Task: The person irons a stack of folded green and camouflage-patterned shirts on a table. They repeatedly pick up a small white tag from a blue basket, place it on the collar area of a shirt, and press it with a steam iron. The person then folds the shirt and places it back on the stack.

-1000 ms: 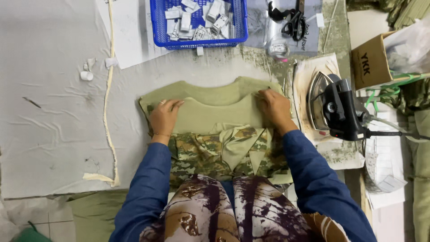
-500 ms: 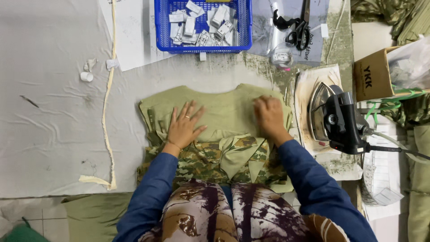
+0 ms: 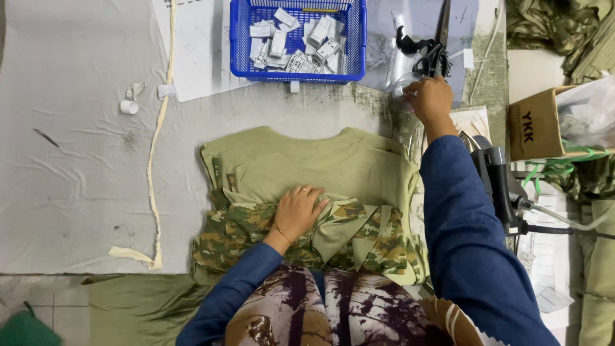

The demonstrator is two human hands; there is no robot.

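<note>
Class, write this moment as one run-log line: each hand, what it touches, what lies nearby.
left hand: flat on folded olive-and-camouflage garment | right hand: reaching at clear plastic item beside scissors | nearby: blue basket, iron

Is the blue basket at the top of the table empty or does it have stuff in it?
Not empty. The blue basket holds a loose heap of small white tags covering much of its floor.

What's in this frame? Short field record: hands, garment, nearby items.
left hand: flat on the garment, palm down
right hand: reaching up to a clear bag beside the scissors; grip unclear
garment: olive and camouflage, spread flat on the table
basket: blue, holds small white tags, above the garment
iron: right of the garment, untouched
tape: cream strip lying left of the garment
</note>
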